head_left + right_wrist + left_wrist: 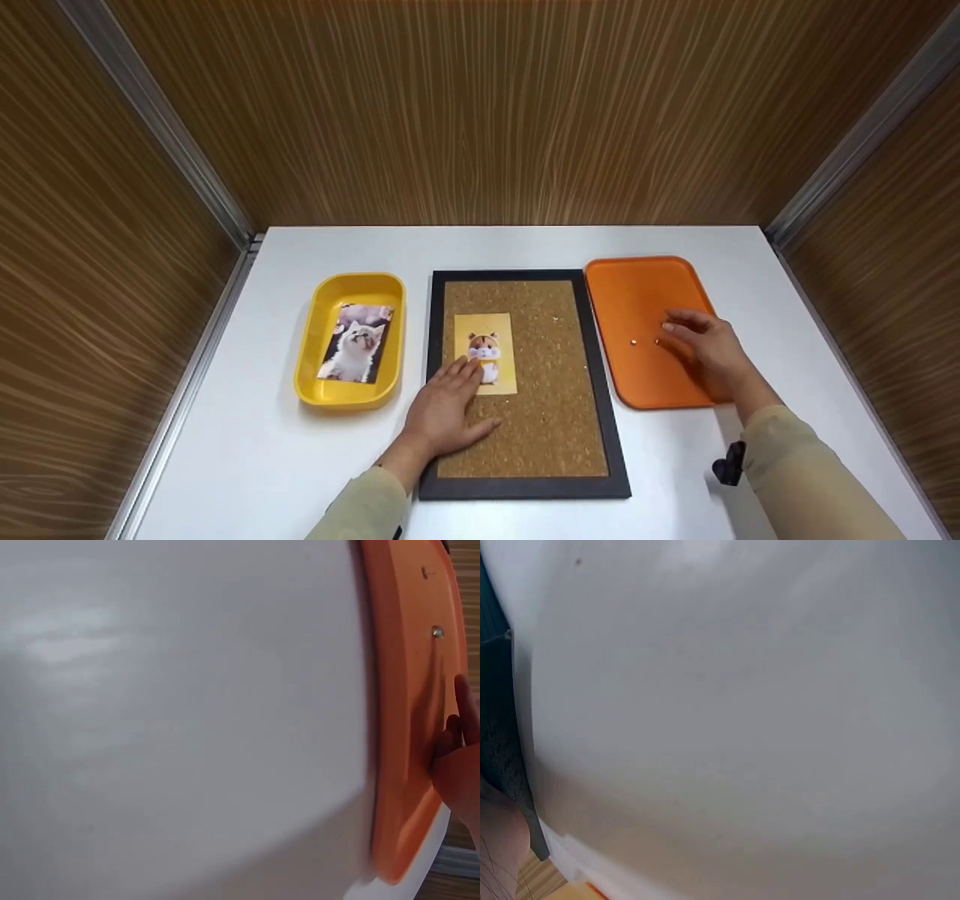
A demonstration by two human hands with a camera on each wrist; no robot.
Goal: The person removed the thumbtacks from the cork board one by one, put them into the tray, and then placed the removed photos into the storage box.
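- Wood-grain panels enclose a white table [300,450] in the head view, on which a black-framed cork board [555,420] lies between a yellow tray [319,315] and an orange tray [637,292].
- A hamster picture [491,337] lies on the cork, its lower left corner pressed flat by the left hand [442,412] — fingers straight, nothing clasped.
- Over the orange tray the right hand [709,349] is held with loosely bent fingers, the fingertips just beside two small pins [634,343]; nothing is seen gripped.
- As a judgement: the picture is best kept pinned down by steady, flat pressure while one pin is pinched by its head, the other being left undisturbed; a slip of the paper would spoil the alignment.
- A cat photo [354,342] lies inside the yellow tray, well apart from both hands.
- From the left wrist, mostly white table is seen — only a strip of the dark frame [525,802] at the left edge; the hand's grip cannot be told here.
- From the right wrist, the orange tray's rim [386,727] is shown beside the table, with a shiny pin [437,632] on its floor and fingertips [454,742] touching the tray near it.
- The pins look tiny and metallic, hard to seize.
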